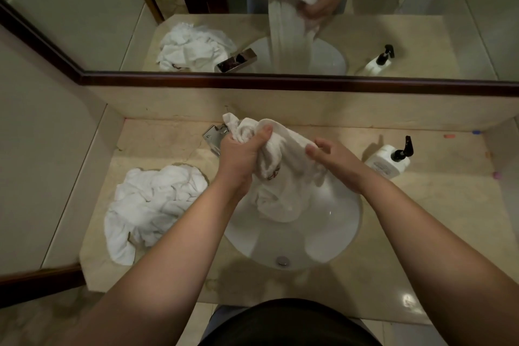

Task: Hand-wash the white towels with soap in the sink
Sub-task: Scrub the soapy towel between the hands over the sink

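A white towel (pixel 283 185) with a small red mark hangs over the white oval sink (pixel 331 244), its lower end bunched in the basin. My left hand (pixel 241 154) grips the towel's upper end in a fist, above the sink's far left. My right hand (pixel 334 160) pinches the towel's right edge between thumb and fingers. A heap of white towels (pixel 151 202) lies on the counter left of the sink. A white soap bottle (pixel 389 161) with a black pump stands at the right of the sink.
A chrome tap (pixel 212 136) sits behind my left hand, partly hidden. The beige stone counter (pixel 435 219) runs to a low back ledge under a dark-framed mirror (pixel 252 36). The sink's drain (pixel 282 261) is near the front. Small coloured bits lie at far right.
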Motion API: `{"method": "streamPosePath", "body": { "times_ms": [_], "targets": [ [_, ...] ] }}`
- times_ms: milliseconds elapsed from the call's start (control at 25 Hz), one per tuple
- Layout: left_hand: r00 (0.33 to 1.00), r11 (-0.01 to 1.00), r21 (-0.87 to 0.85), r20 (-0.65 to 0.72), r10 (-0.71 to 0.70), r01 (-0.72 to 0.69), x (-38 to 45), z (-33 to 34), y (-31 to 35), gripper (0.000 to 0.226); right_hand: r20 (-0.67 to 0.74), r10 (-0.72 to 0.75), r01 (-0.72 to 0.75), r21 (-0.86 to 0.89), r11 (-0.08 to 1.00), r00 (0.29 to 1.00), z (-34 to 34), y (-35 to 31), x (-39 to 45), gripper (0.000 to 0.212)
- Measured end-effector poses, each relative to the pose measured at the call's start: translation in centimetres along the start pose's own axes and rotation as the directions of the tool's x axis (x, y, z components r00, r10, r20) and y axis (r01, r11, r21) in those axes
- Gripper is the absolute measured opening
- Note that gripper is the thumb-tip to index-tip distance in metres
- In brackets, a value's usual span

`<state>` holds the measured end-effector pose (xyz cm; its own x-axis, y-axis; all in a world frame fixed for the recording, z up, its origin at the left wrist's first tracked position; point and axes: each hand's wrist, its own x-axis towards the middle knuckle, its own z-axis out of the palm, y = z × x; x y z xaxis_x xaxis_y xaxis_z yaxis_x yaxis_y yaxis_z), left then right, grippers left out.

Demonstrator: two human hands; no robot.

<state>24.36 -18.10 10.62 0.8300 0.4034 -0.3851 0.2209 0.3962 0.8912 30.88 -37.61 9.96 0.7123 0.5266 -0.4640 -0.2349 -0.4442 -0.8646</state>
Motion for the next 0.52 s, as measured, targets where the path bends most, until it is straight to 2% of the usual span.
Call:
{"method": "streamPosePath", "body": {
  "times_ms": [120,240,320,400,520],
  "targets": [
    [0.998,1.000,-0.027,-0.055,0.003,-0.005,0.6,-0.6,0.0,0.013,0.025,-0.032,0.031,0.052,0.998,0.999,0.5,0.1,0.3,0.030],
    [0.994,0.994,0.094,-0.099,-0.053,0.062,0.8,-2.0,-1.6,0.018,-0.108,-0.061,0.068,0.067,0.995,0.992,1.0,-0.1,0.8,0.008],
    [0.987,0.955,0.276,-0.142,-0.073,0.110,0.7,-3.0,-3.4,0.033,-0.164,-0.019,0.025,0.029,0.999,0.986,1.4,0.4,1.4,0.021],
    [0.988,0.879,0.460,-0.137,-0.067,0.123,0.3,-4.2,-5.9,0.049,-0.147,0.065,-0.067,-0.013,0.998,0.987,2.3,1.3,2.6,0.037],
    [0.989,0.822,0.553,-0.124,-0.083,0.138,0.0,-6.3,-9.3,0.042,-0.131,0.174,-0.189,-0.112,0.976,0.976,3.7,3.3,4.9,0.063]
  ]
}}
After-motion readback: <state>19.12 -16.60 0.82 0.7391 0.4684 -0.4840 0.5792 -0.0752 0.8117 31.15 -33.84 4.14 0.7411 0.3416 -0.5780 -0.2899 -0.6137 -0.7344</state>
